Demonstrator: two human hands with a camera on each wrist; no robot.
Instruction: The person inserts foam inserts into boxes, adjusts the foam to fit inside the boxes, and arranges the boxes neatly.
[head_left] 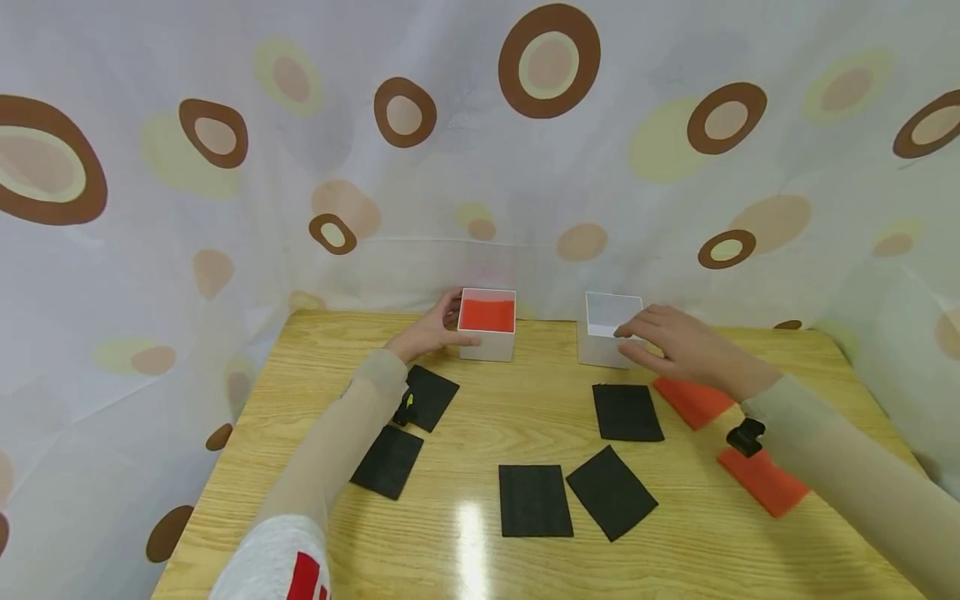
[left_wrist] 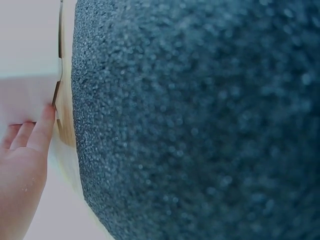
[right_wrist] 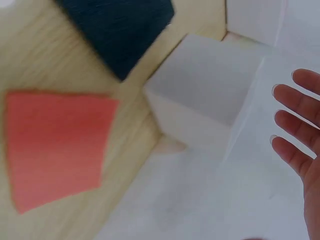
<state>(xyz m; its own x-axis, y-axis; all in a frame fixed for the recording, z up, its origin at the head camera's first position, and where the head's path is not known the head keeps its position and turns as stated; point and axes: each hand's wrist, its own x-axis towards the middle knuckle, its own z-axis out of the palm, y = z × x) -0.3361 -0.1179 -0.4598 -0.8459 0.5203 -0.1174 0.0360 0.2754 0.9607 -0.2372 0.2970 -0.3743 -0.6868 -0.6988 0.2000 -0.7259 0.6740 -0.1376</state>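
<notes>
In the head view my left hand (head_left: 423,333) holds a white box (head_left: 486,346) at its left side. Its thumb lies along the front wall and the other fingers reach round the side. Red cloth (head_left: 487,315) lies inside that box. Fingers against a white wall also show in the left wrist view, where dark, out-of-focus material fills most of the picture. Over the right edge of a second white box (head_left: 600,351), my right hand (head_left: 671,346) hovers with fingers spread and nothing in them. The right wrist view shows these fingers apart from the box (right_wrist: 200,85).
Black cloth squares lie about the wooden table (head_left: 450,425): one at the front middle (head_left: 535,500), one beside it (head_left: 612,493), one before the right box (head_left: 628,412), two at left (head_left: 388,461). Red squares (head_left: 765,482) lie under the right arm. A patterned sheet (head_left: 450,192) hangs behind.
</notes>
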